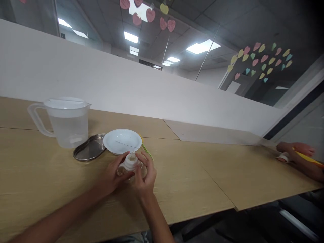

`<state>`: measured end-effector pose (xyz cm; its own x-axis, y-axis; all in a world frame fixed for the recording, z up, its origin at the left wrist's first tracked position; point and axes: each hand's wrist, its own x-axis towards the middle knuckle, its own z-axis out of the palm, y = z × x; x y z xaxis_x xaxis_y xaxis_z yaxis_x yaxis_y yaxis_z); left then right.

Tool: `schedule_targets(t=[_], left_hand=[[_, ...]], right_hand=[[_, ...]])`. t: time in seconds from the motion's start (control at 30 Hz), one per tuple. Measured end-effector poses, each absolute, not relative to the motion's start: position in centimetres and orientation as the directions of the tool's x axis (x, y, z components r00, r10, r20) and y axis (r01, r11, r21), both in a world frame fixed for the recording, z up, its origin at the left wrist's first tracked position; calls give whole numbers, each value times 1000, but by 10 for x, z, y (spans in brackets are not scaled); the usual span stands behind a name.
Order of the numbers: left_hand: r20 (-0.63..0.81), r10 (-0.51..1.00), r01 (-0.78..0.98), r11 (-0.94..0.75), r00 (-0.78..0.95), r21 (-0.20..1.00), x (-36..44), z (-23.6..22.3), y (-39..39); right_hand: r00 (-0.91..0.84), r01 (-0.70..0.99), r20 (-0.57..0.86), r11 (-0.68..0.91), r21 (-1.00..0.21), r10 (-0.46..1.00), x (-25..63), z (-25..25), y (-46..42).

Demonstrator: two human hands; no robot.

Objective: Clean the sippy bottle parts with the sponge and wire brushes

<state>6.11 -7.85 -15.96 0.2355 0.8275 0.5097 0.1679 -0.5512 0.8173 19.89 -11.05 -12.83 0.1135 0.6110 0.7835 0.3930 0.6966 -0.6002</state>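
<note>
A baby bottle (131, 162) with a white collar and a clear nipple stands upright between my two hands, just in front of the white bowl. My left hand (113, 172) is closed around the left side of its clear body. On the other side, the fingers of my right hand (145, 173) press against the white collar. Much of the bottle's lower part is hidden by my fingers. A shallow white bowl (118, 135) lies directly behind the bottle, with a thin line across its inside that I cannot make out.
A lidded clear pitcher (69, 128) of water stands at the left, beside a metal kidney dish (88, 148). A thin green and yellow item (147, 151) sticks out behind the bowl. At the far right, another person's arm (303, 162) rests over the table. A white wall (152, 98) runs behind.
</note>
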Motion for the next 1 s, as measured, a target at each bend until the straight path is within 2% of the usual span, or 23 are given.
schedule_targets(t=[0.1, 0.3, 0.43, 0.53, 0.73, 0.9, 1.0], left_hand=[[479, 848, 137, -515, 228, 846, 62, -163, -77], [450, 855, 69, -481, 258, 874, 62, -164, -74], [473, 843, 86, -508, 256, 857, 61, -165, -74], [461, 849, 86, -496, 259, 864, 60, -163, -75], [417, 868, 54, -446, 269, 894, 58, -153, -77], [437, 864, 122, -476, 251, 871, 62, -154, -79], [485, 809, 180, -559, 331, 809, 55, -158, -76]], right_hand=[[165, 356, 741, 661, -661, 651, 200, -130, -110], [37, 331, 677, 630, -702, 735, 201, -133, -101], [124, 348, 622, 553, -757, 773, 197, -135, -97], [162, 397, 636, 540, -742, 755, 195, -136, -98], [94, 331, 617, 560, -759, 781, 195, -139, -100], [168, 454, 665, 542, -707, 728, 189, -142, -99], [159, 475, 681, 549, -688, 715, 188, -142, -100]])
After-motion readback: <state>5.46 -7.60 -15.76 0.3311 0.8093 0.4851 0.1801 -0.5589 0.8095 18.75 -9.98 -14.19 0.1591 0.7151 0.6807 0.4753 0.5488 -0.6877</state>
